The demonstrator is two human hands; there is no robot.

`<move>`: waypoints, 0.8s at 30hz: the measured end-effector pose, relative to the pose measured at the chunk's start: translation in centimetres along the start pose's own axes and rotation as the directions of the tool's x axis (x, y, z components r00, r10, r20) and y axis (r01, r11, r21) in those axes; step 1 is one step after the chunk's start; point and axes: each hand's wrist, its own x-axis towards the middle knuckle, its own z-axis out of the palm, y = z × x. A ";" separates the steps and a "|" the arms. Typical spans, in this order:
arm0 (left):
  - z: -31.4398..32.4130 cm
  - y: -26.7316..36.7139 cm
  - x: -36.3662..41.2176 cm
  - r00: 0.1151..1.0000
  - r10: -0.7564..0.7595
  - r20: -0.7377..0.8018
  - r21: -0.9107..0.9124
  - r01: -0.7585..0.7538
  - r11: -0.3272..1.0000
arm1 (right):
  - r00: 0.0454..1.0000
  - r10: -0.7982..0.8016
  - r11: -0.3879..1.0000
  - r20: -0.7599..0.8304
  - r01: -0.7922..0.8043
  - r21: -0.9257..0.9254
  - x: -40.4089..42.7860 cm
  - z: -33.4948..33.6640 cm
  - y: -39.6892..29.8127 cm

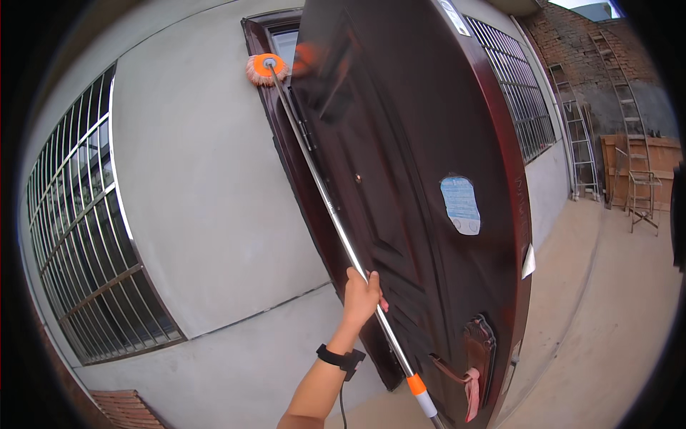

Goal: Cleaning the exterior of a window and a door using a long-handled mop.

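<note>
My left hand [363, 296] is closed around the metal pole of a long-handled mop [343, 236], which slants from upper left to lower right. Its round orange head with pale pinkish fringe [262, 76] lies against the upper part of the dark door frame [272, 115]. Beside the pole stands an open dark brown panelled door [412, 134], its handle [450, 370] tied with a pink ribbon. An orange and white collar [420, 391] sits low on the pole. My right hand is out of view, and the pole's lower end runs past the bottom edge.
A barred window [96, 236] is in the grey wall [214, 187] at left, another [512, 80] beyond the door. Ladders [624, 102] lean by a brick wall at right, near a metal chair [643, 185]. Reddish slats [123, 408] lie at lower left.
</note>
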 end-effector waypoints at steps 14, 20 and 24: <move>-5.7 4.3 8.1 0.983 0.177 -0.040 -0.207 -0.181 0.961 | 0.809 -0.533 0.788 -0.246 0.370 -0.492 12.9 6.7 -28.4; -6.9 6.7 8.0 0.966 0.222 -0.135 0.086 -0.212 0.973 | 0.875 -0.444 0.875 -0.196 0.376 -0.304 9.0 7.4 -24.2; -7.2 6.3 5.5 0.984 0.169 -0.052 0.173 -0.158 0.972 | 0.933 -0.333 0.930 -0.135 0.301 -0.213 0.6 8.4 -19.2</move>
